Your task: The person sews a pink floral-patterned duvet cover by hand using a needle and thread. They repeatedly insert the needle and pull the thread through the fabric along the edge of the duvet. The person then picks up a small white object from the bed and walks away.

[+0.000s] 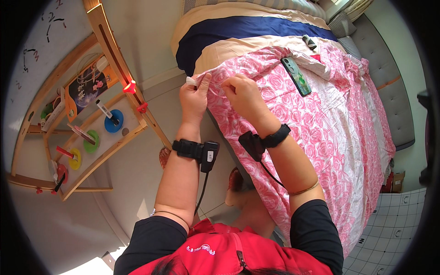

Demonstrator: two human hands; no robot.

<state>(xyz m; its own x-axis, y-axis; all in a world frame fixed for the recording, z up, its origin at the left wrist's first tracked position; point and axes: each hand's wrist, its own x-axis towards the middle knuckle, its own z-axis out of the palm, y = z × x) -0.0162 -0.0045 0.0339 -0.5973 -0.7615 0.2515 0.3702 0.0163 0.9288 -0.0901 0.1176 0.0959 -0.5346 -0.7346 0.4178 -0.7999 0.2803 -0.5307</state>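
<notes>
A pink-and-white rose-print duvet cover point(278, 110) lies spread across the bed before me. My left hand point(193, 103) grips its near-left corner between thumb and fingers, and a small white piece of cloth point(191, 81) sticks out beside the thumb. Just to the right, over the cover's edge, my right hand point(244, 98) has its thumb and fingertips pinched together on the fabric. The curled fingers hide most of what lies between them. Further up the cover rests a phone in a green patterned case point(296, 76), beyond the right hand's reach.
A wooden easel point(113, 48) with a whiteboard point(20, 68) stands at left. Its tray holds markers in coloured cups point(113, 121). Beyond the cover are beige and navy bedding point(247, 27) and a small dark-and-white object point(309, 42). A grey padded headboard point(395, 92) borders the right.
</notes>
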